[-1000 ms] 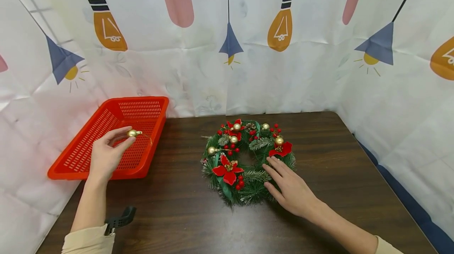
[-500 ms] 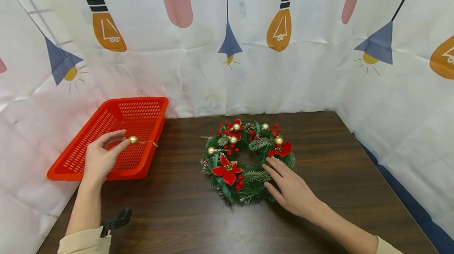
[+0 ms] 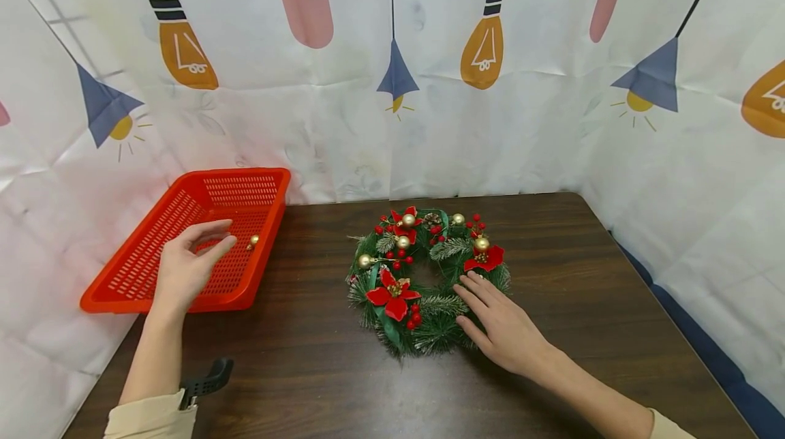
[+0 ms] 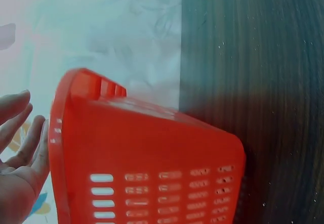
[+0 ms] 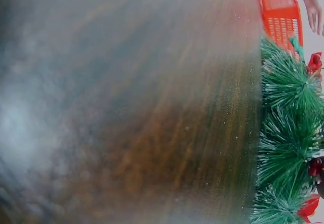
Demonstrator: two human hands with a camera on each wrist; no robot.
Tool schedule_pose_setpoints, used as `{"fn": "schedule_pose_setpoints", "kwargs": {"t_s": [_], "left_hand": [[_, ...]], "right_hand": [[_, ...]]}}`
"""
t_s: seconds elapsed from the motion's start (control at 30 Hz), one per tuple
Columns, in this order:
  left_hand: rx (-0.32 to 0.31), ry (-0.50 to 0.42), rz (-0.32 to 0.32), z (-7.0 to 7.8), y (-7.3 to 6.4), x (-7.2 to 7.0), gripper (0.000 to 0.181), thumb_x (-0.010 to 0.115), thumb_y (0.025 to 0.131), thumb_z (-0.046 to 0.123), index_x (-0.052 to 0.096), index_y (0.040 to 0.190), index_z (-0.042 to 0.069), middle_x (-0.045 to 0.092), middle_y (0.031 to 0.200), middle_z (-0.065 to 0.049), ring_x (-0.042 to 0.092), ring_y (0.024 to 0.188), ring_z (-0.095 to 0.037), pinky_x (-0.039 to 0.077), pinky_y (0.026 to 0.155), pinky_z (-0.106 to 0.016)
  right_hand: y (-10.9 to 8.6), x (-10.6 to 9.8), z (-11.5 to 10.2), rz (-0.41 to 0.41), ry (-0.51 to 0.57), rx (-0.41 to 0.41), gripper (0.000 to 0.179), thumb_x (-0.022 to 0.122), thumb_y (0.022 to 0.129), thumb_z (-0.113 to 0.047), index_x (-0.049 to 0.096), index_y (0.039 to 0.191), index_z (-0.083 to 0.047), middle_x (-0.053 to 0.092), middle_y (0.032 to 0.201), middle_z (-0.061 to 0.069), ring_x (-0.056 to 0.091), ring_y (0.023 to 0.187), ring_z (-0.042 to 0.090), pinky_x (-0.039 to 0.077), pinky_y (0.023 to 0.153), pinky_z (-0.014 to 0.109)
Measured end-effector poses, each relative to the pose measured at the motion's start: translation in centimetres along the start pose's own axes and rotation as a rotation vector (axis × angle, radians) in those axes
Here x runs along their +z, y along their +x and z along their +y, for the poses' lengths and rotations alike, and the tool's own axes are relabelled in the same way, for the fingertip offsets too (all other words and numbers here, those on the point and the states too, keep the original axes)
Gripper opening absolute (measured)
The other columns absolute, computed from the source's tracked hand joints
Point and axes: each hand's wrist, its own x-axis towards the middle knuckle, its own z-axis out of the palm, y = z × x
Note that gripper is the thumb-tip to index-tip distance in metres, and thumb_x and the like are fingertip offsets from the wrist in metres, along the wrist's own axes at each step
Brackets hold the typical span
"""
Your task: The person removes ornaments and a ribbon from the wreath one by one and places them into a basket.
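A small gold ball ornament (image 3: pixel 254 240) lies inside the red plastic basket (image 3: pixel 222 302), near its right wall. My left hand (image 3: pixel 184 267) hovers over the basket, holding nothing, with thumb and fingers apart. The left wrist view shows that hand (image 4: pixel 20 183) beyond the rim of the basket (image 4: pixel 147 143). On the table lies a green Christmas wreath (image 3: pixel 443 304) with red flowers, berries and several gold balls. My right hand (image 3: pixel 505 330) rests on its right front side, fingers extended. In the right wrist view the wreath's needles (image 5: pixel 288 133) show at the right edge.
The dark wooden table (image 3: pixel 319 371) carries the basket at the left and the wreath near the middle. Behind it hangs a white curtain (image 3: pixel 343 125) printed with lamps and bulbs. A black strap (image 3: pixel 208 380) is on my left wrist.
My left hand let go of the gold ball ornament, which dropped into the basket. The hand then shifted slightly right and up. My right hand and the wreath have stayed in place.
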Motion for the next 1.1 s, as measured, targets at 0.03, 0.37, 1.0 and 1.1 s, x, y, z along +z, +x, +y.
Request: {"fn": "schedule_pose_setpoints", "kwargs": {"t_s": [0.03,0.37,1.0,1.1], "left_hand": [[0.009,0.003,-0.002,0.1,0.1,0.1,0.045,0.071,0.100,0.027,0.064,0.140,0.009,0.065,0.122,0.007,0.056,0.112,-0.003,0.047,0.085,-0.006],[0.077,-0.011,-0.045,1.7,0.2,1.8,0.041,0.071,0.100,0.027,0.065,0.136,0.008,0.066,0.124,-0.006,0.058,0.109,-0.003,0.046,0.089,-0.007],[0.186,-0.150,-0.230,3.2,0.2,7.9,0.032,0.075,0.097,0.014,0.070,0.127,0.005,0.068,0.120,-0.011,0.063,0.107,-0.020,0.052,0.089,-0.016],[0.180,-0.178,-0.260,3.3,0.1,9.1,0.031,0.076,0.095,0.012,0.071,0.125,0.004,0.069,0.119,-0.011,0.065,0.105,-0.019,0.054,0.088,-0.019]], "right_hand": [[0.0,0.0,0.0,0.000,0.000,-0.001,0.057,0.065,0.102,-0.035,0.055,0.147,-0.001,0.048,0.153,0.018,0.036,0.147,0.033,0.036,0.115,0.052],[0.0,0.1,0.3,0.002,-0.003,-0.005,0.058,0.066,0.102,-0.034,0.054,0.147,0.000,0.048,0.153,0.018,0.037,0.147,0.033,0.037,0.114,0.052],[-0.1,0.2,0.4,0.010,0.004,-0.010,0.056,0.065,0.102,-0.035,0.056,0.146,-0.001,0.049,0.152,0.018,0.038,0.146,0.034,0.041,0.111,0.053],[0.0,0.2,0.3,0.000,0.007,-0.006,0.056,0.065,0.102,-0.035,0.055,0.147,-0.002,0.049,0.153,0.018,0.037,0.147,0.034,0.039,0.112,0.052]]}}
